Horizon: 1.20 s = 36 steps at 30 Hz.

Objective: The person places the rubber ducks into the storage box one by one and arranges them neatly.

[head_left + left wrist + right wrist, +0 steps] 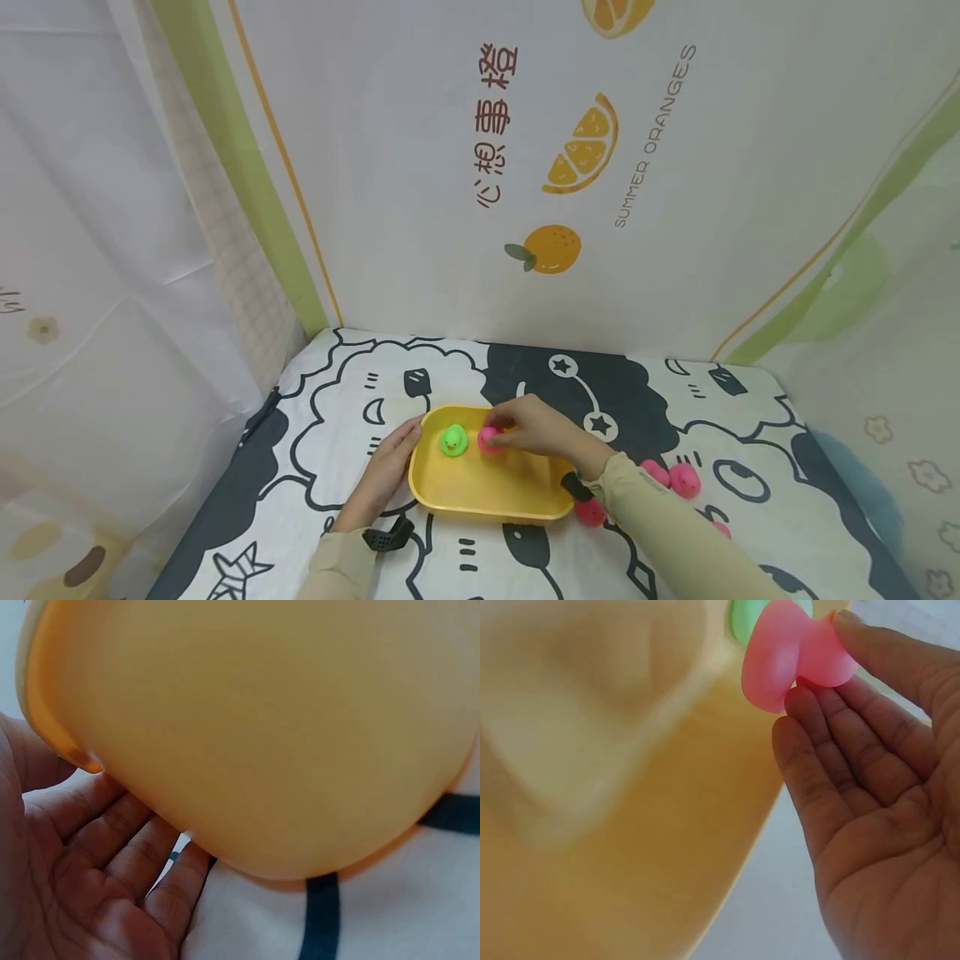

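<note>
A yellow tray (495, 492) lies on the patterned cloth in the head view. My left hand (386, 472) grips its left rim, thumb over the edge and fingers against the outer wall, as the left wrist view shows. Over the inside of the tray, my right hand (538, 430) pinches a pink rubber duck (774, 661) between thumb and fingertips. Just left of that duck, a green rubber duck (453, 441) sits in the tray; the right wrist view shows only part of it behind the pink one.
Several more pink ducks (684, 480) lie right of the tray, some partly covered by the right sleeve (667, 525). A black band (388, 535) circles the left wrist. White printed curtains (420, 208) hang behind the cloth (285, 533) and at both sides.
</note>
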Available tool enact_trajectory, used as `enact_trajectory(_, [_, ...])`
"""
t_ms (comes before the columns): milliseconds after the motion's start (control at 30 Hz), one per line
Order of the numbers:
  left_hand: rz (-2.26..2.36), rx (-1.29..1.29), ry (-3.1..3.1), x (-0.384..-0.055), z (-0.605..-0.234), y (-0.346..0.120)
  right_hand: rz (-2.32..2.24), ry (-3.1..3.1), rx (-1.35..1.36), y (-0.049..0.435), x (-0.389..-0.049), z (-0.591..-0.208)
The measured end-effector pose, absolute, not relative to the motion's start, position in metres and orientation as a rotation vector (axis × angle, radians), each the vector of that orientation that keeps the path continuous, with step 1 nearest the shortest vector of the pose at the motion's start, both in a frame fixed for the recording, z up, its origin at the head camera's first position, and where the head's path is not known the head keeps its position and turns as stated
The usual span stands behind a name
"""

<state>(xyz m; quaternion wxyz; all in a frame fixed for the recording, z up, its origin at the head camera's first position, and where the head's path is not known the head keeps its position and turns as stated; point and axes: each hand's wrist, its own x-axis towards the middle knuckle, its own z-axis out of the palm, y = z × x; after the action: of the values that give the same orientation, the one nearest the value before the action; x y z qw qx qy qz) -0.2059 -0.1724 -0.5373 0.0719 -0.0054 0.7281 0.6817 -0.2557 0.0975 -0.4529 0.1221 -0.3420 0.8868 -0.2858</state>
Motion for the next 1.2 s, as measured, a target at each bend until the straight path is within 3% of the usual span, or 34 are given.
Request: enact_trajectory(1200, [2.028,-0.048,2.217,-0.206,-0.533,-0.169,-0.609,2.662,-0.955,0.065,-0.262,-0.464])
